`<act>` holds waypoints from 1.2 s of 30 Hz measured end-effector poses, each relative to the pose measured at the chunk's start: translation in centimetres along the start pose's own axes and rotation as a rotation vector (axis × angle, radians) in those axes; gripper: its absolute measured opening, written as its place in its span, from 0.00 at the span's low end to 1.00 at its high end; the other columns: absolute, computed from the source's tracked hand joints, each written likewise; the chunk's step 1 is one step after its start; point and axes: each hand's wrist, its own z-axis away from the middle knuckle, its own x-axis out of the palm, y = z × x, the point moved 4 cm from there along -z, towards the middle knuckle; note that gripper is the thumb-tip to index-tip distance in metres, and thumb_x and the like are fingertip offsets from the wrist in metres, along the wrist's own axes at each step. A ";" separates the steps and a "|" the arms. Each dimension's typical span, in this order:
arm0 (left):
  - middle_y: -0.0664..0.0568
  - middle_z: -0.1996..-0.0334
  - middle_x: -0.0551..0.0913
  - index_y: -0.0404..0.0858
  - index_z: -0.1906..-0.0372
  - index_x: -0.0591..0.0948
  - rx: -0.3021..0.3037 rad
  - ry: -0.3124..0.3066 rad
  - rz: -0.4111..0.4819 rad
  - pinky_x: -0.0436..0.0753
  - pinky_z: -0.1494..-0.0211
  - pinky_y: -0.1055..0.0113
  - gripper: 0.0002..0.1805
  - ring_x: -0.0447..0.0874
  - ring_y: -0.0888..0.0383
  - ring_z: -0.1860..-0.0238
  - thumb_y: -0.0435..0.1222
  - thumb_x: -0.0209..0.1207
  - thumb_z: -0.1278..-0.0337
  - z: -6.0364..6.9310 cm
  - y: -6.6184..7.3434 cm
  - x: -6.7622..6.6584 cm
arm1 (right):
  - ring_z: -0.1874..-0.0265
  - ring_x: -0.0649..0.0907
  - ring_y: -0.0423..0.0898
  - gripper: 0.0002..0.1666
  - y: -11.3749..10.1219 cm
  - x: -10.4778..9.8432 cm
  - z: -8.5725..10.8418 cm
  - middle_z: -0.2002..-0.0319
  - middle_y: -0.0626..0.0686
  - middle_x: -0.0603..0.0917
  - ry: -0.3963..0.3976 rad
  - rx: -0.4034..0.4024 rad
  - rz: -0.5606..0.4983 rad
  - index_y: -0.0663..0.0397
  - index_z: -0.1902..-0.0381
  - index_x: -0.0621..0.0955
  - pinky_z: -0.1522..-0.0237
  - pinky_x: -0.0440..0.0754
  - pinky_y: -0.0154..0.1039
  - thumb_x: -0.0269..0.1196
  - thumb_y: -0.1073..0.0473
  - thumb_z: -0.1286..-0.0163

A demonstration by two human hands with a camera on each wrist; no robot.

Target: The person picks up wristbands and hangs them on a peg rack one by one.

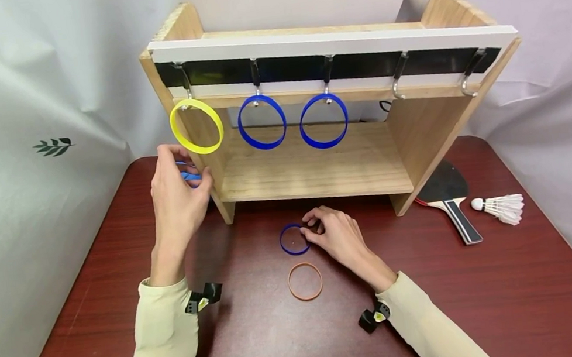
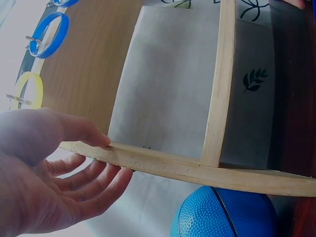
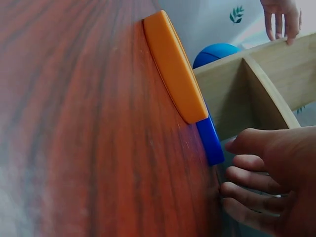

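Observation:
My left hand (image 1: 178,191) holds the left side panel of a wooden shelf (image 1: 318,180). In the left wrist view, the thumb lies on one side of the panel's edge and the fingers on the other. On the table, my right hand (image 1: 337,237) is at the right edge of a blue ring (image 1: 283,246), thumb and fingers spread apart; whether a fingertip touches it I cannot tell. An orange ring (image 1: 307,299) lies just nearer to me, and in the right wrist view it partly hides the blue ring (image 3: 211,143).
A yellow ring (image 1: 219,128) and two blue rings (image 1: 284,121) (image 1: 346,121) hang from shelf hooks; two right-hand hooks (image 1: 399,88) are bare. A table tennis paddle (image 1: 446,187) and a shuttlecock (image 1: 503,206) lie right. A blue ball (image 2: 222,215) sits beyond the left panel.

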 end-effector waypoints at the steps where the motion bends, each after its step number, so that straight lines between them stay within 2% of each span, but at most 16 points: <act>1: 0.45 0.63 0.76 0.33 0.52 0.68 0.000 -0.001 0.000 0.77 0.58 0.60 0.19 0.79 0.53 0.62 0.32 0.63 0.45 0.0 0.0 0.0 | 0.73 0.80 0.35 0.10 0.0 0.0 0.0 0.67 0.40 0.83 0.001 -0.004 0.005 0.45 0.60 0.85 0.75 0.77 0.34 0.71 0.52 0.39; 8: 0.45 0.63 0.76 0.34 0.52 0.68 0.006 0.001 0.007 0.77 0.58 0.60 0.19 0.80 0.53 0.62 0.32 0.63 0.46 -0.1 0.1 0.1 | 0.74 0.79 0.33 0.06 0.2 0.2 0.1 0.70 0.38 0.82 -0.004 -0.019 0.047 0.41 0.65 0.85 0.76 0.77 0.34 0.71 0.50 0.39; 25: 0.45 0.63 0.76 0.34 0.52 0.68 0.000 0.000 0.003 0.77 0.57 0.59 0.20 0.80 0.53 0.62 0.32 0.63 0.46 -0.1 0.0 0.0 | 0.75 0.78 0.34 0.03 0.3 0.8 0.0 0.72 0.38 0.80 0.031 -0.019 0.043 0.39 0.69 0.85 0.77 0.76 0.35 0.71 0.53 0.39; 31: 0.45 0.63 0.76 0.34 0.52 0.68 -0.011 -0.002 -0.002 0.77 0.57 0.60 0.20 0.80 0.53 0.62 0.32 0.63 0.46 0.0 0.0 0.0 | 0.76 0.78 0.34 0.03 -0.1 0.3 -0.1 0.73 0.38 0.80 0.089 -0.069 0.055 0.39 0.71 0.84 0.78 0.75 0.33 0.70 0.55 0.40; 36: 0.46 0.62 0.76 0.34 0.52 0.68 -0.011 -0.007 0.003 0.78 0.57 0.61 0.19 0.80 0.53 0.62 0.32 0.63 0.45 0.0 0.0 0.0 | 0.76 0.77 0.33 0.01 -1.3 -1.0 -0.1 0.73 0.38 0.80 0.170 -0.173 0.056 0.41 0.70 0.85 0.78 0.74 0.31 0.69 0.55 0.38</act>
